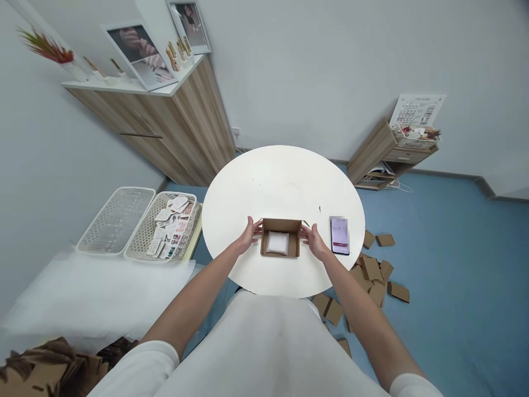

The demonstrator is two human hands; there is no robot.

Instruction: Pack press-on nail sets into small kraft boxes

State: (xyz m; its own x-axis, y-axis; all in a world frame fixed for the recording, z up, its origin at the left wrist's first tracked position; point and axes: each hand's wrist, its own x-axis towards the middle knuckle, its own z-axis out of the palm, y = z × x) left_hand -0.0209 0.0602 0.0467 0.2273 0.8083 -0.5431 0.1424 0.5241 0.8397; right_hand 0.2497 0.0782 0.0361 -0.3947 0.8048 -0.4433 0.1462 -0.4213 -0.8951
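Note:
A small brown cardboard box [280,225] sits on the round white table [285,176] with its top open. Inside it lies a white, soft-looking wrapped packet [277,242]. My left hand [249,234] grips the box's left side, thumb raised and fingers against the cardboard. On the opposite side, my right hand [313,241] has its fingers on the box's right edge by a side flap. Some fingertips are hidden against the box. A phone [339,235] with a lit screen lies on the table to the right of my right hand.
Flattened cardboard boxes [372,270] lie on the blue floor at right; more brown cardboard [41,369] is piled lower left. A white basket [161,226] of cards and packets stands left, beside another basket [115,220]. A wooden cabinet [198,121] and small shelf [372,149] stand behind.

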